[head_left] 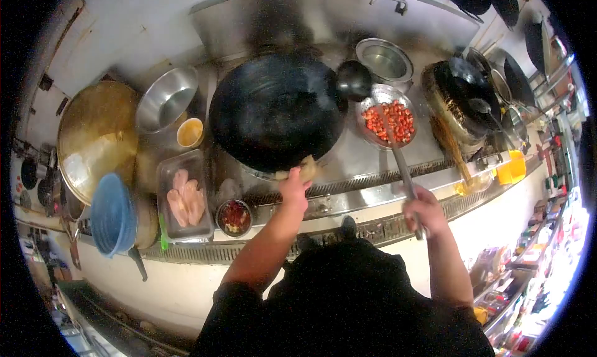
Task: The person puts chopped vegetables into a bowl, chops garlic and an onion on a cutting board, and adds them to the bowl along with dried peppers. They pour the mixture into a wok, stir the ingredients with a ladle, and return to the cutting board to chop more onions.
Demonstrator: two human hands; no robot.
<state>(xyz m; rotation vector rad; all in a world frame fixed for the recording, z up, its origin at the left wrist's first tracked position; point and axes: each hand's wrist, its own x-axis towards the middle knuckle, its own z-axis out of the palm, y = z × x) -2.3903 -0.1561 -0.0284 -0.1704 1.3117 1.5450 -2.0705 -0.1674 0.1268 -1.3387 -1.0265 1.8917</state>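
My left hand [295, 186] is closed on a folded tan cloth [305, 169], pressed against the near rim of a large black wok [280, 117]. Dark and shiny inside, the wok shows no food, and faint steam seems to hang over its right side. My right hand [426, 211] grips the long handle of a ladle [354, 81]. The ladle's dark round bowl hangs by the wok's right rim, and its handle crosses over a perforated metal strainer [362, 125]. Chopped red pieces [398, 124] fill the strainer.
Left of the wok are a steel basin [166, 101], a yellow cup [190, 133], a tray of raw chicken pieces [165, 201], a bowl of dried chilies [234, 217] and a blue basin [113, 215]. Rightward stand a metal pot [385, 60], a second wok [457, 102] and a brush [453, 148].
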